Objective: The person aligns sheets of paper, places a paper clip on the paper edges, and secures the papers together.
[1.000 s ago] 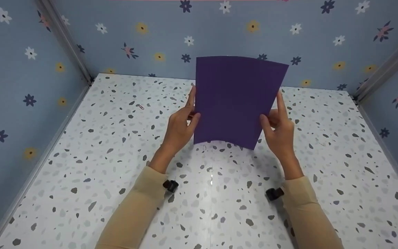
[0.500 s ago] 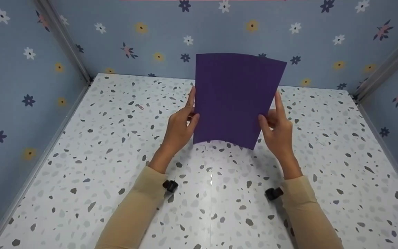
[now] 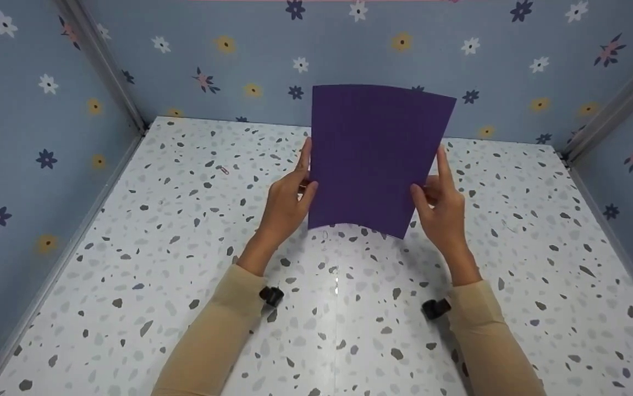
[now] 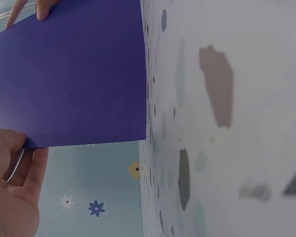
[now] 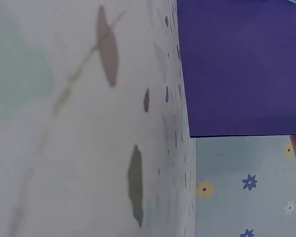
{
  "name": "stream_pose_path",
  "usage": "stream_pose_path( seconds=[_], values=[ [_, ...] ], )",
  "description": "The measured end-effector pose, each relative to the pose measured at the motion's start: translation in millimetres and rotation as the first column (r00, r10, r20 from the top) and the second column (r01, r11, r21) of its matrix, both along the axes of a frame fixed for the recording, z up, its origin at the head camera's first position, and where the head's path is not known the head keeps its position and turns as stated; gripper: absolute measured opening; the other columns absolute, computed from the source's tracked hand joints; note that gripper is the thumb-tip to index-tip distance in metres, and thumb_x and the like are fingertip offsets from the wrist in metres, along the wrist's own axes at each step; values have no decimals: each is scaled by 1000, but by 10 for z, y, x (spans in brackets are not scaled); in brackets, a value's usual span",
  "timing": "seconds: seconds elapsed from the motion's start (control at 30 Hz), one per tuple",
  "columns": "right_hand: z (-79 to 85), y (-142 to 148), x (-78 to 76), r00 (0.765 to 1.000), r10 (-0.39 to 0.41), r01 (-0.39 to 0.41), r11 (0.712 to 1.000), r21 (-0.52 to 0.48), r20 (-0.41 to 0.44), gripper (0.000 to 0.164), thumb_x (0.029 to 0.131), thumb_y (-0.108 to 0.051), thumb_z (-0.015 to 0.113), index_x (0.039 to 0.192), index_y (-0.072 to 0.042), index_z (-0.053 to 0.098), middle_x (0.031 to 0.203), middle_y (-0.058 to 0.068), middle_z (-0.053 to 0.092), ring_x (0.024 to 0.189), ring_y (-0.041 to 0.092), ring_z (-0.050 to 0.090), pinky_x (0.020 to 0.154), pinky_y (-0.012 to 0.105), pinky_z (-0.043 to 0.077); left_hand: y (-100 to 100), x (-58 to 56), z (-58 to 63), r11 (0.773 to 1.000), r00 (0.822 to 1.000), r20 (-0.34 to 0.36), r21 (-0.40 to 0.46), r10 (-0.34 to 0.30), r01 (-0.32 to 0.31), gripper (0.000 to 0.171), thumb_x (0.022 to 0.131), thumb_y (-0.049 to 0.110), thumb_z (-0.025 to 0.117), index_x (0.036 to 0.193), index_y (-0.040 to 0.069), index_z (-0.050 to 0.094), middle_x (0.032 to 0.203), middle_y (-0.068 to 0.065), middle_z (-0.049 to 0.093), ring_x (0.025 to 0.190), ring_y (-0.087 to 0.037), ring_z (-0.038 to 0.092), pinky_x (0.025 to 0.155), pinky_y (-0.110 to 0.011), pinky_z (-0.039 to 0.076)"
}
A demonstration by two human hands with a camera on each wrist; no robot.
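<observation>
A purple sheet of paper (image 3: pixel 376 159) stands tilted up over the table, its lower edge bowed. My left hand (image 3: pixel 286 203) pinches its left edge, thumb on the front face and the other fingers at the edge and behind. On the opposite edge my right hand (image 3: pixel 445 206) pinches the sheet in the same way, with the index finger pointing up along the side. In the left wrist view the paper (image 4: pixel 84 79) spans between the left hand (image 4: pixel 15 192) and fingertips of the right at the top. The right wrist view shows the paper (image 5: pixel 244 69) and only a sliver of hand.
A small red paper clip (image 3: pixel 224 170) lies on the speckled white table (image 3: pixel 184 264), left of the hands. Blue flower-patterned walls (image 3: pixel 256 60) enclose the back and both sides, with grey metal posts (image 3: pixel 110 66) in the corners.
The paper's top edge has risen slightly and its upper right corner has shifted a little left. My right hand has moved slightly left with it; the grip of both hands looks the same.
</observation>
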State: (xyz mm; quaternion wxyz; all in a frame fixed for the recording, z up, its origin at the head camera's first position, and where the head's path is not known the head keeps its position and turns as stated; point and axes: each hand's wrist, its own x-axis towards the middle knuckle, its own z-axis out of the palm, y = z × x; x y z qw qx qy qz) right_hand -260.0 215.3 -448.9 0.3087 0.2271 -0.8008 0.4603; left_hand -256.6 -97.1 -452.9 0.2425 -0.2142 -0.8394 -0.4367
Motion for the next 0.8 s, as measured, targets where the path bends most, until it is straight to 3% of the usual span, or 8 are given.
stream_pose_path(
  seconds=[0.23,0.5,0.8],
  values=[
    [-19,19,-3,999,36,-36,999,11,7,78,102,2,66,169,-5,25,96,13,75,77,22,75,72,14,56,2,5,-7,1000,1000,9,-18,1,0,71,107,4,60,169,7,26,95,-10,72,84,-20,70,78,-31,59],
    [-20,34,-13,998,49,-51,996,78,29,81,104,0,65,170,-8,20,91,13,73,69,14,62,66,14,51,-5,-4,-18,999,999,19,-33,27,-26,71,107,5,61,169,8,26,92,-9,71,82,-20,68,77,-32,57],
    [-19,50,-11,998,44,-48,994,96,36,79,104,0,65,170,-11,23,91,14,74,65,14,60,64,17,47,-26,2,-10,999,999,42,-34,28,-26,72,107,4,62,169,10,26,93,-9,71,81,-22,66,77,-35,55]
  ],
)
